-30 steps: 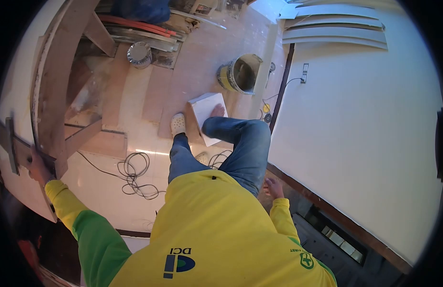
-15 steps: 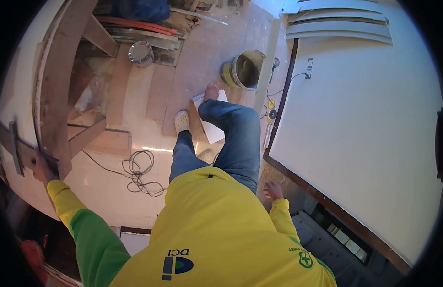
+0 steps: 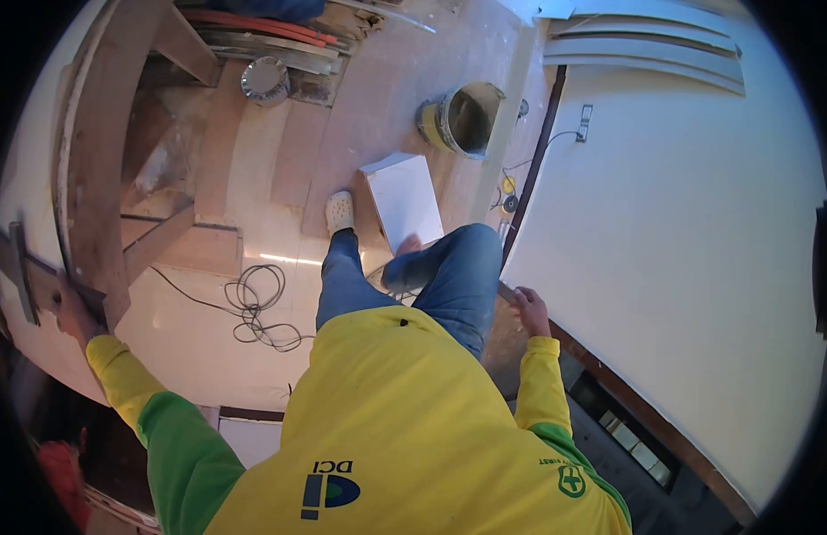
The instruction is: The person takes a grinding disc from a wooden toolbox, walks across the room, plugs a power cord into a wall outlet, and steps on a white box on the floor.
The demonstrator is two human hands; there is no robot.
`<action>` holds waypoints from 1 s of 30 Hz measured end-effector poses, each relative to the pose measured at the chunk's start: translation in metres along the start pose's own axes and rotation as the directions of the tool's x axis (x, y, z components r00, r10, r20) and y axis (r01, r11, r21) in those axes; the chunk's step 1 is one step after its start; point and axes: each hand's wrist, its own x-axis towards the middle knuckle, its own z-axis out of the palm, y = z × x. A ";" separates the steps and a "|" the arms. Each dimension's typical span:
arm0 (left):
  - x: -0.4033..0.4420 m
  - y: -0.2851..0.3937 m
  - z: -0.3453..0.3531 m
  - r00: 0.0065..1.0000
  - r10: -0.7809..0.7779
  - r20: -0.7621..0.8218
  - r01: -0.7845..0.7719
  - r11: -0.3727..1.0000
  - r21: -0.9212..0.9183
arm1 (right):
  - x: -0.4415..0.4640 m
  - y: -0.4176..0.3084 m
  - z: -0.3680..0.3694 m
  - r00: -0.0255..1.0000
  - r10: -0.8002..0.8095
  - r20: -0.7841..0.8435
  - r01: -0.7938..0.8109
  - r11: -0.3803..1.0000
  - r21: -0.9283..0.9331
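My left hand (image 3: pixel 73 314) is closed on the lower end of a wooden board (image 3: pixel 99 169) at the left, where a darker crosspiece (image 3: pixel 43 283) meets it. Part of its fingers is hidden behind the wood. On the other side, my right hand (image 3: pixel 529 312) holds the corner of the brown trim (image 3: pixel 574 343) edging a white wall panel (image 3: pixel 672 267), its fingers bent over it. Below me a white box (image 3: pixel 405 201) lies on the floor, with my bare foot (image 3: pixel 408 243) at its near edge. My other foot wears a white clog (image 3: pixel 339 212).
A dirty bucket (image 3: pixel 467 120) stands beyond the box. Black cable (image 3: pixel 253 308) lies in loops on the floor to the left. A round can (image 3: pixel 265 81) sits near stacked strips (image 3: pixel 271 53). Curved white strips (image 3: pixel 645 45) lie at the upper right. A wired outlet (image 3: pixel 584 123) is on the panel.
My bare foot has come down off the top of the white box toward me. My right hand has moved forward onto the trim corner. My left hand stays on the board.
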 end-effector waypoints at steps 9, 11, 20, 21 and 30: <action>0.022 -0.011 0.006 0.998 0.012 -0.063 -0.002 0.987 0.159 | 0.012 0.024 0.019 0.996 0.014 0.093 -0.008 0.997 -0.074; 0.025 -0.013 0.008 0.999 -0.005 -0.051 0.011 0.993 0.116 | 0.009 0.028 0.022 0.997 0.069 0.046 -0.069 0.998 -0.008; 0.019 -0.011 0.005 0.996 0.023 -0.088 -0.008 0.985 0.171 | 0.018 0.013 0.022 0.996 0.055 0.070 -0.053 0.998 -0.030; 0.019 -0.012 0.006 0.995 0.020 -0.096 -0.005 0.989 0.150 | 0.018 0.010 0.025 0.996 0.055 0.074 -0.053 0.998 -0.032; 0.011 -0.008 0.004 0.994 0.054 -0.091 -0.040 0.988 0.151 | 0.023 -0.037 0.044 0.986 -0.036 0.165 0.036 0.999 0.002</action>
